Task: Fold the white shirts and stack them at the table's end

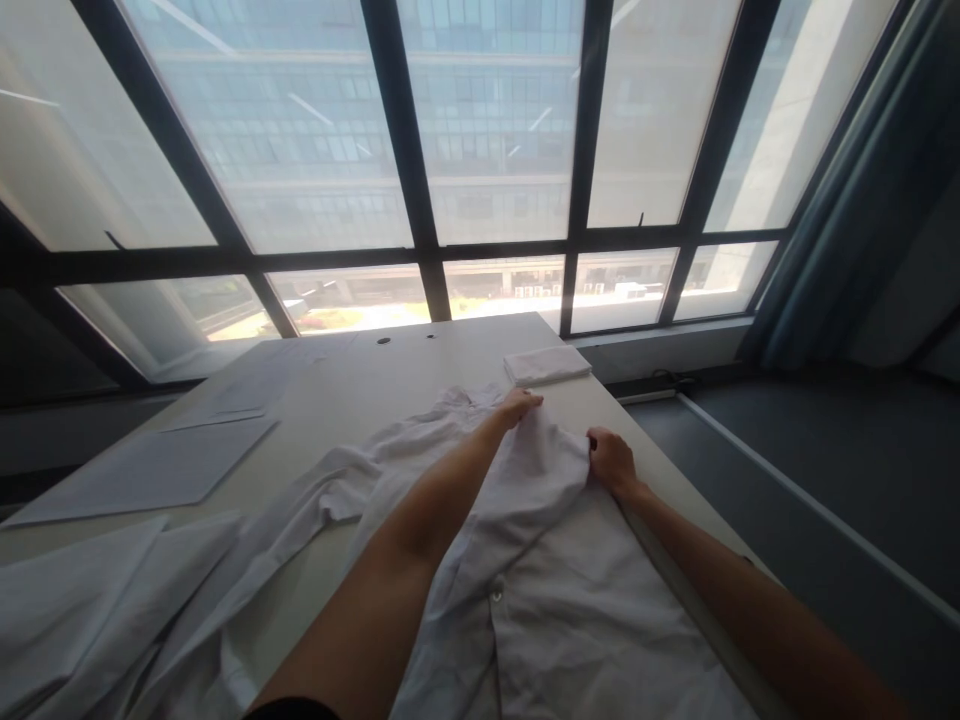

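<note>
A white button shirt (540,590) lies spread on the pale table (360,390), collar end away from me, one sleeve (300,510) stretched out to the left. My left hand (519,404) reaches across it and pinches the fabric near the collar. My right hand (611,462) grips the shirt's shoulder edge by the table's right side.
A folded white garment (546,363) sits at the table's far right corner. Large white sheets (157,462) lie on the left, and more white cloth (82,600) is bunched at the near left. Windows stand behind; the floor drops off to the right.
</note>
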A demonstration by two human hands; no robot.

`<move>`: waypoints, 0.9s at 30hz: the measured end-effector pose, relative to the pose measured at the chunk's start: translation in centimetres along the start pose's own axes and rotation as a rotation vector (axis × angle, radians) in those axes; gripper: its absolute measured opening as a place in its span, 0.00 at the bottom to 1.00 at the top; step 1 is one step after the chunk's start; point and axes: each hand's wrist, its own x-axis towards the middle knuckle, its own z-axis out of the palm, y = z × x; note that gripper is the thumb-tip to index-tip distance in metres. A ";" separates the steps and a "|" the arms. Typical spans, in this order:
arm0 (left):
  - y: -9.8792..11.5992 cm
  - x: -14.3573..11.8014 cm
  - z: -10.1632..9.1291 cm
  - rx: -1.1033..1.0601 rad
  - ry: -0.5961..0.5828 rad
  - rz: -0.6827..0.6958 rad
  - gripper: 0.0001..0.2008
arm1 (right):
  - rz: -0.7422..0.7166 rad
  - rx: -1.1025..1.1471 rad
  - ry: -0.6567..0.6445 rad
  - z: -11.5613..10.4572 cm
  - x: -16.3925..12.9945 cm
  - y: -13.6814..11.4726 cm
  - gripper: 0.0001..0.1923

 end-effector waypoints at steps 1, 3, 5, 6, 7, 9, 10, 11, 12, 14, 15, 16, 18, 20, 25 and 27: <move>-0.2 0.4 0.0 0.007 0.010 0.025 0.15 | 0.038 -0.042 -0.005 -0.1 -0.2 0.1 0.12; -0.9 1.0 0.3 0.028 0.025 0.083 0.19 | 0.111 -0.112 -0.032 -0.3 -0.5 0.5 0.12; -1.8 1.2 0.5 0.062 0.033 0.150 0.23 | 0.152 -0.162 -0.053 -0.5 -0.7 0.8 0.13; -2.2 1.2 0.6 0.082 0.042 0.185 0.24 | 0.157 -0.181 -0.058 -0.7 -0.6 0.9 0.13; -2.7 1.1 0.5 0.104 0.054 0.221 0.25 | 0.152 -0.197 -0.062 -0.8 -0.6 1.0 0.14; -3.7 0.8 0.0 0.159 0.076 0.299 0.23 | 0.141 -0.226 -0.069 -1.0 -0.4 1.2 0.14; -4.2 0.5 -0.4 0.194 0.072 0.340 0.21 | 0.134 -0.241 -0.074 -1.1 -0.3 1.2 0.14; -4.7 0.3 -0.9 0.232 0.054 0.383 0.18 | 0.124 -0.259 -0.077 -1.2 -0.3 1.3 0.14; -5.1 0.0 -1.3 0.272 0.025 0.425 0.16 | 0.107 -0.281 -0.076 -1.3 -0.4 1.4 0.14; -5.9 -0.5 -2.1 0.343 -0.041 0.485 0.16 | 0.049 -0.336 -0.066 -1.5 -0.7 1.7 0.14; -6.2 -0.6 -2.3 0.404 -0.070 0.501 0.18 | 0.013 -0.365 -0.066 -1.6 -0.9 1.8 0.14; -6.4 -0.7 -2.4 0.488 -0.093 0.503 0.20 | -0.020 -0.391 -0.069 -1.7 -1.1 2.0 0.14; -6.6 -0.7 -2.3 0.692 -0.122 0.489 0.23 | -0.061 -0.429 -0.089 -2.0 -1.4 2.5 0.13; -6.4 -0.6 -2.0 0.854 -0.140 0.469 0.25 | -0.067 -0.450 -0.121 -2.4 -1.5 2.9 0.14; -4.6 0.3 -1.2 0.872 -0.125 0.544 0.21 | -0.112 -0.383 -0.034 -3.0 -1.3 2.9 0.13; -3.9 1.1 -0.8 0.830 -0.140 0.650 0.18 | -0.207 -0.259 0.022 -2.9 -1.0 2.7 0.14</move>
